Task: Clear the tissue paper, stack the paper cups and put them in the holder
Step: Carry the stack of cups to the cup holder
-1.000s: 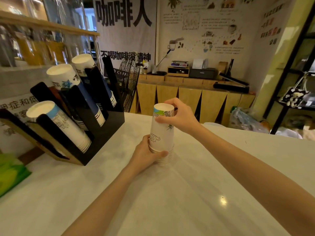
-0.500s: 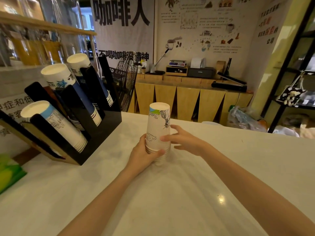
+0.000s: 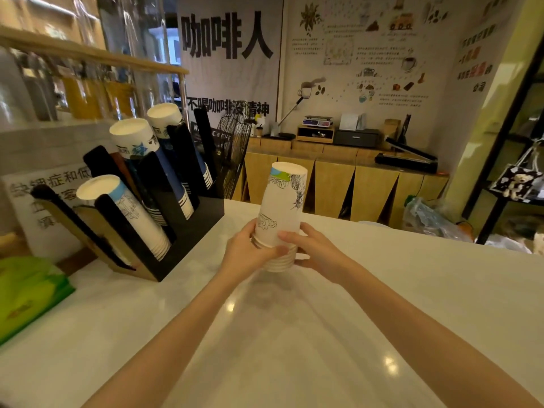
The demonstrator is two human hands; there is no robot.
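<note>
— Hands, both, low on the cup stack (image 3: 279, 219) now, centre of frame. A second ago the right hand (image 3: 312, 254) pressed on top; it has dropped to the base.

— Grip?

— Left hand (image 3: 250, 254) wraps the nested rims; right hand's fingers close on the opposite side. Stack stands inverted on the white counter (image 3: 294, 348).

— Meaning?

— Stacking looks finished; a two-handed lift seems likely next. The black holder (image 3: 188, 231) sits left of centre, its slots mostly filled. No tissue paper visible.
</note>
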